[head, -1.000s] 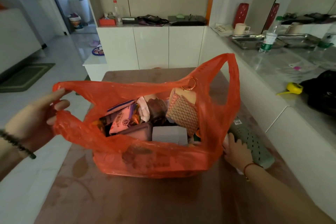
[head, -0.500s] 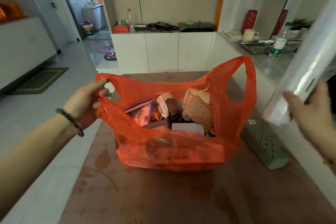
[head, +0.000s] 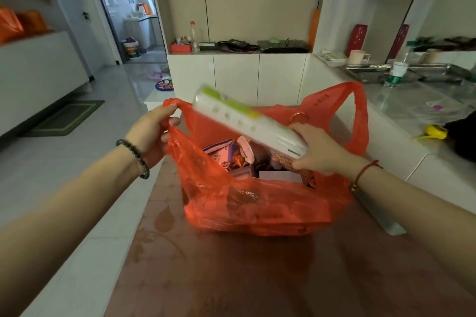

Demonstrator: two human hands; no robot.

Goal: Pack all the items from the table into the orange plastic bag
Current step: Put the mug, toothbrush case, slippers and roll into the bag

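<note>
The orange plastic bag stands open on the brown table, with snack packets, a white box and other items inside. My left hand grips the bag's left handle and holds it up. My right hand grips one end of a white roll with green print. The roll lies slanted over the bag's mouth, its far end pointing up-left. A grey-green perforated item lies on the table right of the bag, mostly hidden by my right forearm.
A white counter runs along the right with a yellow tape measure, a water bottle and metal trays. White cabinets stand behind the table. Tiled floor lies to the left.
My right hand lifted the white roll from the table's right side and swung it left over the bag's mouth. My left hand keeps hold of the handle.
</note>
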